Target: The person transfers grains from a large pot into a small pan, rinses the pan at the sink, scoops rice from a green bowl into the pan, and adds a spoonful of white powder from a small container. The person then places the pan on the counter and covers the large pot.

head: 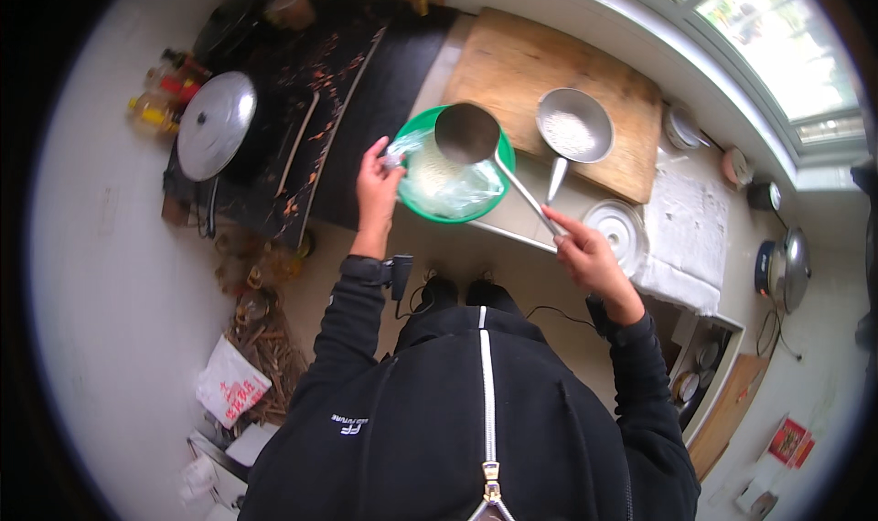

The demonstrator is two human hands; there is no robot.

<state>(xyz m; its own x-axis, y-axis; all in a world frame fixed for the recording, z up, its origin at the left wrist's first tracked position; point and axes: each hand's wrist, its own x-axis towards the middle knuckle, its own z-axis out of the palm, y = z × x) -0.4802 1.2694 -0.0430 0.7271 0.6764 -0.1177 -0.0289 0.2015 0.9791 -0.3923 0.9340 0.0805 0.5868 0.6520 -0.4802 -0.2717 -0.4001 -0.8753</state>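
Note:
My left hand [379, 178] grips the gathered edge of a clear plastic bag [480, 185] at the left side of a green basin [509, 161]. White grains [433, 167], which look like rice, lie in the bag inside the basin. With my right hand [590, 257] I hold the long handle of a metal ladle [468, 133], its bowl above the basin. The ladle's contents cannot be told. Farther right, a small metal saucepan [595, 102] holding white grains rests on a wooden cutting board [549, 58], its handle pointing towards me.
A white lid [612, 229] and a white cloth [686, 236] lie right of the ladle handle. On the left, a large metal lid [218, 126] sits on a dark stove top [274, 102] near bottles [154, 113]. Firewood [271, 342] is heaped on the floor.

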